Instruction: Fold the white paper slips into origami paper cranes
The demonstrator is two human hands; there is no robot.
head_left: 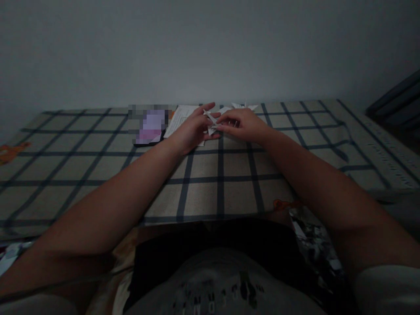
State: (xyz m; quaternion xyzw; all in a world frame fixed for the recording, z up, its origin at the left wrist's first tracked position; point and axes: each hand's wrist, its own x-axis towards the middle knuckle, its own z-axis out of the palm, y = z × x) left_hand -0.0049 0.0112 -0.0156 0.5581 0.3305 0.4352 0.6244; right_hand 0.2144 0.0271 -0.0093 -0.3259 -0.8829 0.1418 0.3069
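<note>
Both my hands meet over a checked bedsheet (98, 162), far out in front of me. Between them is a small folded white paper piece (211, 122) with pointed tips. My left hand (193, 129) pinches its left side, with the forefinger stretched out above it. From the right, my right hand (241, 123) grips it with curled fingers. Under and behind the hands lies a white sheet of paper (180, 118). Another folded white paper shape (244, 106) rests just beyond my right hand.
A phone-like object with a lit, blurred screen (151, 127) lies left of the paper. A plain wall rises behind the bed. Dark furniture (397, 109) stands at the right edge. An orange print (11, 153) marks the sheet's left side.
</note>
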